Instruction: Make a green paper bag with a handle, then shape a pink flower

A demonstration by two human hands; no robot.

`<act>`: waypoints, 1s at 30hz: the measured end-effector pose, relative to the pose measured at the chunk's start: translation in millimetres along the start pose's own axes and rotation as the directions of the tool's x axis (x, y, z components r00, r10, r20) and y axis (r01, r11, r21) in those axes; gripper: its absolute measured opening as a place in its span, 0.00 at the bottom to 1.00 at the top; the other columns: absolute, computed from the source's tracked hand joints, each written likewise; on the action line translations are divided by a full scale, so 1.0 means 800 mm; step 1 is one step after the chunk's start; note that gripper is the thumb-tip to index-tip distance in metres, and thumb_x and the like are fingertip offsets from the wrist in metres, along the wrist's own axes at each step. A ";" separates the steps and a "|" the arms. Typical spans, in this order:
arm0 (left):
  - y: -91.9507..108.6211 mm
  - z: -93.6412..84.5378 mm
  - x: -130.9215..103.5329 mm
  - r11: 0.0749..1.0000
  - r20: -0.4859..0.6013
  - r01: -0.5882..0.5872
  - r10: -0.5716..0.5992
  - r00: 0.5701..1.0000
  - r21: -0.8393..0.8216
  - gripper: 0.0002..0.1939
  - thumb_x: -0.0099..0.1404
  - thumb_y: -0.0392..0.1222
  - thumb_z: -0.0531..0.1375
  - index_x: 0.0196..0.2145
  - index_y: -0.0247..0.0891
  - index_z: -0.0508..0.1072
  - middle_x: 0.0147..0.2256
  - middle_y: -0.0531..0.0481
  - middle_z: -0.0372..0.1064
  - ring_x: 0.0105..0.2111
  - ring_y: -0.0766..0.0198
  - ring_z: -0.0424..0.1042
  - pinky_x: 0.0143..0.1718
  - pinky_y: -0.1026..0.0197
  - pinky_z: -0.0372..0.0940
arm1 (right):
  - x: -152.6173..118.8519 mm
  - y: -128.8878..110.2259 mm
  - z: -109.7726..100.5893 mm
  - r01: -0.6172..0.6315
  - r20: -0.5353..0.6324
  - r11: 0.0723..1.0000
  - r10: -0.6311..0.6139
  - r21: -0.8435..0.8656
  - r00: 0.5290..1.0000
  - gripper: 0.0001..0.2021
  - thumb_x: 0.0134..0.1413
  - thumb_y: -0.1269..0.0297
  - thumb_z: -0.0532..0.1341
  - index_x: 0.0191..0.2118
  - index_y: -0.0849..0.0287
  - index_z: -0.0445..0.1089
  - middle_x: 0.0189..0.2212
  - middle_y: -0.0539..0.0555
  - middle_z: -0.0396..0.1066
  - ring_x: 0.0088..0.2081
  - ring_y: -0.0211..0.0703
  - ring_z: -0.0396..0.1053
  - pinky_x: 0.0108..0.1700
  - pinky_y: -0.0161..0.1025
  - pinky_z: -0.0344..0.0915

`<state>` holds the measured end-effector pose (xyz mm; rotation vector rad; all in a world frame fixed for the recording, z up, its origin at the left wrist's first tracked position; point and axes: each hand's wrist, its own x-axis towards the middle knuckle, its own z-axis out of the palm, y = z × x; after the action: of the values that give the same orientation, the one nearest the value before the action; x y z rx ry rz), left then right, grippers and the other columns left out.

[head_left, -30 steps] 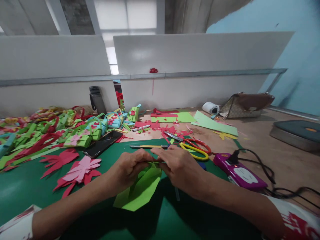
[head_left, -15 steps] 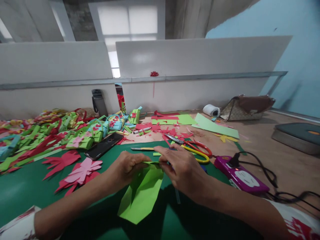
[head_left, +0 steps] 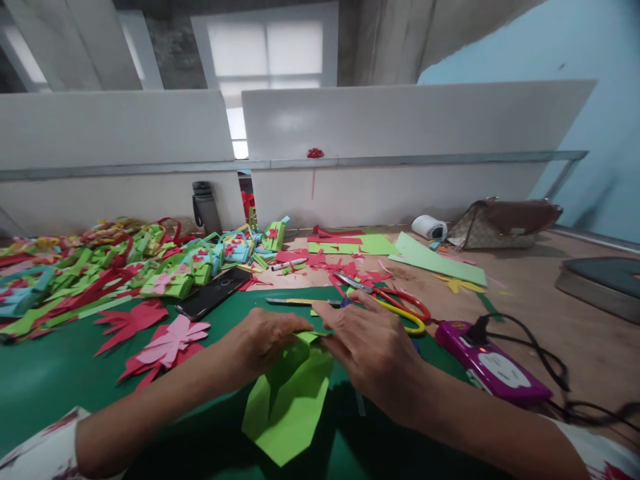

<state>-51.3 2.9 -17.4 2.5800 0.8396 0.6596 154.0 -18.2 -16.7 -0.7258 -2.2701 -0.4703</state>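
Note:
A folded piece of lime green paper (head_left: 293,407) hangs between my two hands over the dark green mat. My left hand (head_left: 267,339) pinches its upper left edge, fingers curled in. At the upper right edge, my right hand (head_left: 373,350) grips the paper between thumb and fingers. The paper's lower part flares toward me with creases and a pointed bottom. Just beyond my hands lie a craft knife (head_left: 290,302) and scissors (head_left: 400,303) with red and yellow handles, partly hidden by my right hand.
Left are a phone (head_left: 215,293), red and pink paper flowers (head_left: 173,341) and a pile of small paper bags (head_left: 167,283). Behind stand a bottle (head_left: 206,208) and green sheets (head_left: 440,261). A purple power strip (head_left: 495,363) with cables, a handbag (head_left: 505,225) and a tape roll (head_left: 429,227) are right.
The top of the green paper has opened a little between my fingers and sits slightly lower. The whole view has shifted a little, so the surroundings appear further right.

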 end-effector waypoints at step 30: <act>0.017 0.016 0.002 0.991 -0.075 -0.017 0.007 0.997 -0.134 0.15 0.67 0.39 0.46 0.42 0.35 0.70 0.24 0.54 0.67 0.21 0.72 0.63 0.23 0.73 0.58 | 0.015 0.001 -0.016 -0.147 0.006 0.973 0.148 0.175 0.989 0.09 0.50 0.78 0.52 0.22 0.61 0.62 0.21 0.51 0.62 0.26 0.38 0.59 0.29 0.35 0.56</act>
<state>-37.4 -8.4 -21.3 2.4552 0.7745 0.7918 153.8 -19.8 0.2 -0.7936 -2.1978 -0.1994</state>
